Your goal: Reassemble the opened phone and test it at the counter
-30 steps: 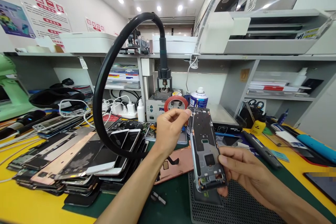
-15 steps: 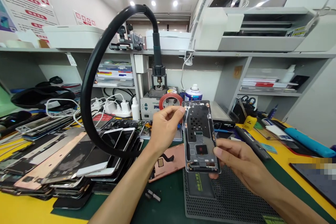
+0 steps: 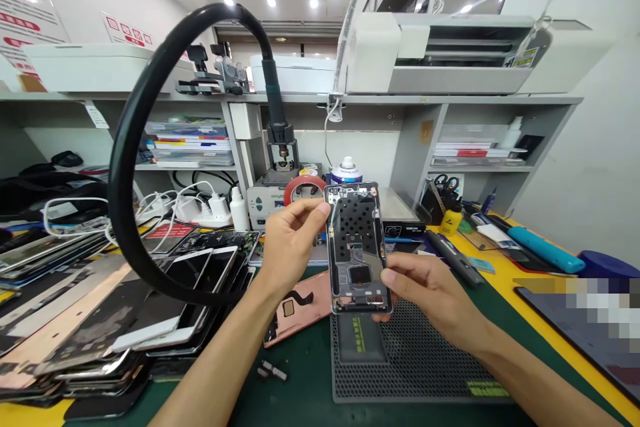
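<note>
Between my hands an opened phone frame (image 3: 358,250) is held up, tilted toward me, over the bench. Black perforated sheet and a small dark square show on its face. My left hand (image 3: 295,233) pinches its upper left edge between thumb and fingers. At the lower right edge, my right hand (image 3: 420,283) grips it, thumb on the near face and fingertips behind. Under it lies a dark honeycomb mat (image 3: 420,360). Beside the mat is a copper-pink phone panel (image 3: 300,323) with a black flex strip, partly hidden by my left arm.
A tall stack of phone parts (image 3: 100,340) fills the left side. A thick black hose (image 3: 117,147) arches over it. A red tape roll (image 3: 305,188) and a spray can (image 3: 347,171) stand behind my hands. Small metal pieces (image 3: 273,370) lie in front; a cyan tool (image 3: 545,248) is at right.
My view has turned slightly right, so everything sits further left in the picture. Both hands keep hold of the phone frame, which looks slightly more upright.
</note>
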A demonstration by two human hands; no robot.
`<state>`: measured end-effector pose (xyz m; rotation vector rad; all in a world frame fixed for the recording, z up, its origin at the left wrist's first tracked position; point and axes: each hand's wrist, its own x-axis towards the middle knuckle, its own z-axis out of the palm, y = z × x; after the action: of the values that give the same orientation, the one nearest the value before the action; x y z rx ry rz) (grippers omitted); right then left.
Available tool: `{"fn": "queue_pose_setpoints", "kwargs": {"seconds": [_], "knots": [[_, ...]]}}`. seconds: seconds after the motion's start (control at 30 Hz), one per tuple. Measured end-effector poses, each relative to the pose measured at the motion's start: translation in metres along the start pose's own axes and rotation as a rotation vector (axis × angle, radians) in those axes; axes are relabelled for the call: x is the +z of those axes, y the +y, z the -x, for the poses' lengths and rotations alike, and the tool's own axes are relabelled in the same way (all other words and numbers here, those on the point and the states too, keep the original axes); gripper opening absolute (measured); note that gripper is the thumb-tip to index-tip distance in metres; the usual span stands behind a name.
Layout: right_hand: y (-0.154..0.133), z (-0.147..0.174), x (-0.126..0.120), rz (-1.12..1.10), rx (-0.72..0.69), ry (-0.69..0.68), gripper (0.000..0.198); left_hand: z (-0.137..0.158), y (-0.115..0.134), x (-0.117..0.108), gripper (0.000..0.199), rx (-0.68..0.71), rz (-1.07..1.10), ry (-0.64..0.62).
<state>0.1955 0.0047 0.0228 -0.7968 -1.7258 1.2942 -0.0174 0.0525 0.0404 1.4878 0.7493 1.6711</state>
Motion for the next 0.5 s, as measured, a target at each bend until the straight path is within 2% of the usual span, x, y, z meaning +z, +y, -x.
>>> {"fn": "queue_pose_setpoints", "kwargs": {"seconds": [0.2,0.33,0.5], "knots": [[0.004,-0.002,-0.003,-0.07,0.005,-0.021,0.026,0.001,-0.002,0.003,0.013,0.027,0.026,0.022],[0.007,-0.001,0.002,-0.054,0.064,0.048,0.026,0.003,-0.002,0.007,0.012,0.079,-0.006,0.053],[0.008,-0.002,0.007,0.068,0.125,0.142,0.032,0.009,-0.001,0.013,0.01,0.122,-0.074,0.077]]}}
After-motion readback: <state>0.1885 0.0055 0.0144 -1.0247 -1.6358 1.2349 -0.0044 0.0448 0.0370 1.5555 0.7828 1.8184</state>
